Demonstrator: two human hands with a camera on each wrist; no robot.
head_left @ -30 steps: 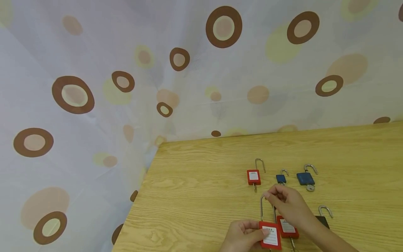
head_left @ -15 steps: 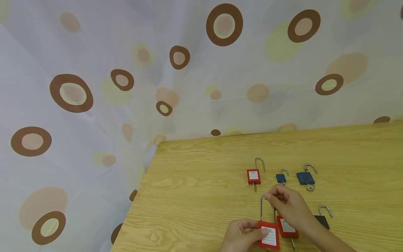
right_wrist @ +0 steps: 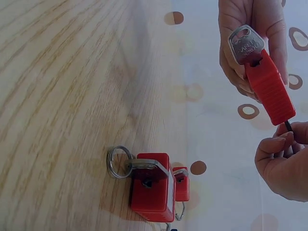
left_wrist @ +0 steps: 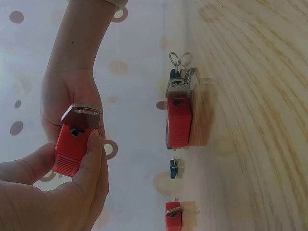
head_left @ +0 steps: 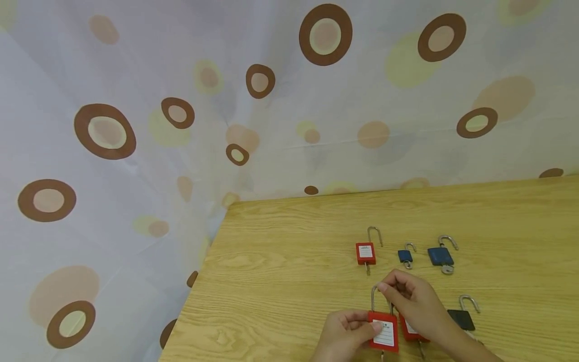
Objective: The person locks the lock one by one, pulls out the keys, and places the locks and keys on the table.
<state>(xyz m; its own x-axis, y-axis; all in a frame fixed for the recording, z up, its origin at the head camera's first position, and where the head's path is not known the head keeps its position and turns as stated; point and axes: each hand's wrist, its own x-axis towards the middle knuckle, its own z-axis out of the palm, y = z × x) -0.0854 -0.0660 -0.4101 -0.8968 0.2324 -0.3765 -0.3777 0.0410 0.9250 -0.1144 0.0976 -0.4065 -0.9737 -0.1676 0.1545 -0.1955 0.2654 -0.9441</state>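
Note:
In the head view my left hand pinches the body of a red padlock with a white label, thumb on its front. My right hand pinches the top of its steel shackle. A key sits in the padlock's underside, seen in both wrist views. The padlock is held up off the table, its shackle leg reaching the body's top. Partly hidden behind my right hand lies a second red padlock. A black padlock lies to the right of that hand.
Farther back on the wooden table lie a third red padlock, a small blue padlock and a larger blue padlock, all with raised shackles and keys. A patterned curtain closes off the back and left.
The held padlock's body has risen and the shackle's top has dropped slightly, so less of the shackle shows above the body. My right hand has moved slightly down, uncovering more of the small blue padlock.

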